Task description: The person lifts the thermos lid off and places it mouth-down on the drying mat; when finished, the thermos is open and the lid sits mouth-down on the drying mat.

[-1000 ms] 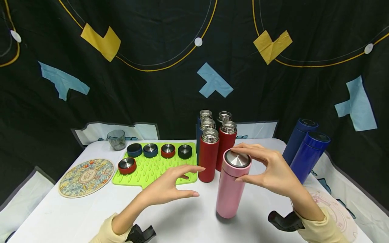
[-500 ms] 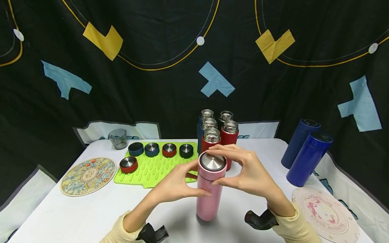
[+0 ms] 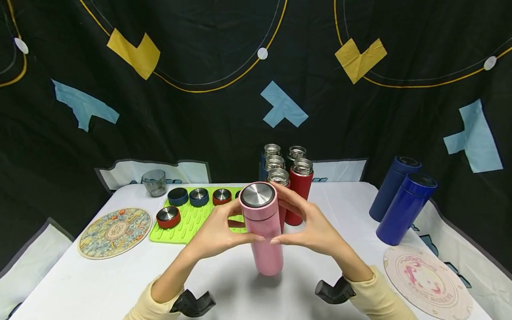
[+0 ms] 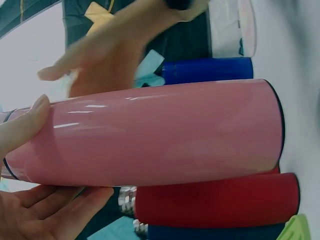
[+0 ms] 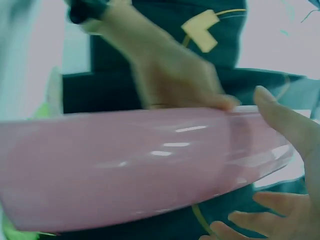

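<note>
Cloth of black colour hangs across the room in front of you, and pieces of yellow tape and blue tape are stuck on it. Your table is white and smooth. On its left side lie a patterned coaster and, farther back, a green mat, which carries several caps. Just beyond its far left corner is a grey, transparent glass. At the back stand red bottles and dark bottles together, with steel necks. On your right there are two blue bottles and a pale coaster.

The pink bottle is between your hands, in front of this group. It is tall and glossy, with bright streaks of light along its side. Its lid has a shiny silver top inside a dark ring, and a thin dark line separates it from the body. The bottle is tilted a little; whether its base touches the table, you cannot tell.

Your left hand grips the upper part, with the thumb on the near side. Your right hand is spread around the other side, its fingers apart from the bottle.
</note>
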The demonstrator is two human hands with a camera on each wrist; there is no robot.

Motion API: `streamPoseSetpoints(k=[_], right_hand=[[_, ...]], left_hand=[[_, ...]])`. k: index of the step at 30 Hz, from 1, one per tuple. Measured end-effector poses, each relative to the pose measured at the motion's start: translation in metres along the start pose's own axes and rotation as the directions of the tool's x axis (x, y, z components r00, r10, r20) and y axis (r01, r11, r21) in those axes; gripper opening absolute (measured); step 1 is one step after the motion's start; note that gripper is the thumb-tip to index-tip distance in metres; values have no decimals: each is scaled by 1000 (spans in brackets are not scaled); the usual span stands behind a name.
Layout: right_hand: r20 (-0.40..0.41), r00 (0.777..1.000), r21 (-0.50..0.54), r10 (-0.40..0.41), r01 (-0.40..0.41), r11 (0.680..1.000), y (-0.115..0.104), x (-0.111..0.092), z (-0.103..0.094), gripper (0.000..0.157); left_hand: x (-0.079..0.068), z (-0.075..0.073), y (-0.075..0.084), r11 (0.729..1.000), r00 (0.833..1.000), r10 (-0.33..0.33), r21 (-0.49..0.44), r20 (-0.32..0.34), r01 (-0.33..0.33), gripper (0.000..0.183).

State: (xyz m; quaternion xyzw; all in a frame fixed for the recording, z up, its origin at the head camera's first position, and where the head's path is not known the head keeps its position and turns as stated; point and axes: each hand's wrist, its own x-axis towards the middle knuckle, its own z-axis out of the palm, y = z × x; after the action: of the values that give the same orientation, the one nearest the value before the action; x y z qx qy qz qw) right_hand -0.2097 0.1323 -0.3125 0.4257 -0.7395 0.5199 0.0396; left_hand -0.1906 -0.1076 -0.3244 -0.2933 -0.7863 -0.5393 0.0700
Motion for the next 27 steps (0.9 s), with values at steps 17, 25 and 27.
streamPoseSetpoints(k=[17,25,27], right_hand=[[10,994,3,111,-111,994,29,-9,30,65],[47,995,-112,84,-78,991,-3,-5,21,64],[64,993,-142,98,-88,986,-1,-6,16,66]], left_hand=[[-4,-13,8,995,999,29,-94,-36,-32,64],[-6,-37,5,993,989,86,-86,122,-76,87],[-7,-45,7,990,984,132,-62,118,-126,92]])
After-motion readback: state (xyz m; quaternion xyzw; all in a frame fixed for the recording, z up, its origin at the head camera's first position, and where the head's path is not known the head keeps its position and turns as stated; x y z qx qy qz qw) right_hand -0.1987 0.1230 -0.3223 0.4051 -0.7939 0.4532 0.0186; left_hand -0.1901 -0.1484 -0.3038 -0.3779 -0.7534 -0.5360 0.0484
